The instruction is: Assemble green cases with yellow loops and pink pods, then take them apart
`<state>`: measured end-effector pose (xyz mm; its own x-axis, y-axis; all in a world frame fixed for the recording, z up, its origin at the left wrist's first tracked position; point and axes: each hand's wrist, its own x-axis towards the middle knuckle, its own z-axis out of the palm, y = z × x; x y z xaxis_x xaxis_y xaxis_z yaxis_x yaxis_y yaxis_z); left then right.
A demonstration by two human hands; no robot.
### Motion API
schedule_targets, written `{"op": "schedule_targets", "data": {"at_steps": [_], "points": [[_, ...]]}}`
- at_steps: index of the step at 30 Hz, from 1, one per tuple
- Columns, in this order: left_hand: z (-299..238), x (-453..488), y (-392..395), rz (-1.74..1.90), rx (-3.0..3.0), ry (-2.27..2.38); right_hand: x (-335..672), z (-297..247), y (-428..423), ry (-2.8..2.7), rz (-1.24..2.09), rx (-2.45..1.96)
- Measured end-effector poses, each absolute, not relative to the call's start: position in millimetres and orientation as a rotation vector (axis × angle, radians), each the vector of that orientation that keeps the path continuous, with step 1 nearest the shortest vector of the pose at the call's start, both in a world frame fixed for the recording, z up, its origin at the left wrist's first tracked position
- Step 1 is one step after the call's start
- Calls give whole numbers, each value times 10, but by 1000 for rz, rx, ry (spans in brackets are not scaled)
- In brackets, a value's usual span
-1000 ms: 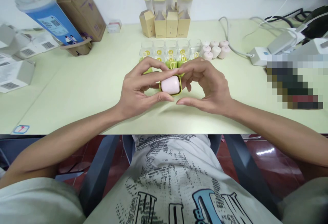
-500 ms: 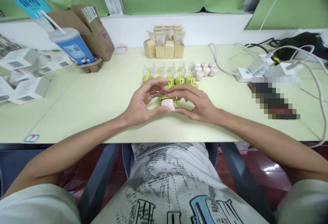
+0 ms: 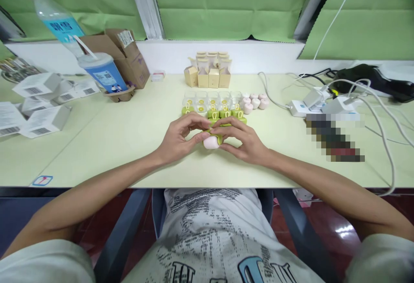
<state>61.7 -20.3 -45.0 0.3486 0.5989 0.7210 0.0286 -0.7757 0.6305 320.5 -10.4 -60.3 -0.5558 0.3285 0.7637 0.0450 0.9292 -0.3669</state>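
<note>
Between my hands is a small rounded pale pink piece (image 3: 211,143) with a soft green cover (image 3: 220,138) partly around it. My left hand (image 3: 179,139) is closed on it from the left, its thumb pressing along the top edge. From the right, my right hand (image 3: 247,141) pinches the cover and the piece, fingers above and thumb side below. Just beyond my fingertips stand several green covers with loops (image 3: 225,113), partly hidden by my hands. Behind them are rows of clear cups (image 3: 213,97) with yellow marks, and several pink pieces (image 3: 255,102) to their right.
Several small open cardboard boxes (image 3: 208,77) stand by the wall. On the left are white boxes (image 3: 45,114), a blue drink cup (image 3: 105,76), a bottle (image 3: 61,26) and a brown carton (image 3: 136,65). A power strip (image 3: 304,108) and white cables lie on the right.
The green cover now sits higher on the pink piece, so more pink shows below it. My left thumb has moved up onto its top edge. The whole view has tilted upward slightly.
</note>
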Motion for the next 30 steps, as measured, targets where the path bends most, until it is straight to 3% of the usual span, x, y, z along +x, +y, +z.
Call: {"op": "schedule_targets", "data": {"at_steps": [5,8,16,19,24,30], "points": [[-392,506,-100,1541,2125,694,3161,-634,-135,-1857,1017,-336],[-436,412,48,1669,2011,910,3221,-573,-161,-1748,1197,-486],[-558,162,404,1620,1861,1319,3176,56,263,-1849,889,-776],[-585,117,459,1639,1770,1399,2915,290,573,-1732,1050,-724],[-574,175,420,1641,1768,1066,2526,283,869,-1542,1406,-656],[-511,317,352,1547,1695,836,2409,230,703,-1946,1019,-574]]}}
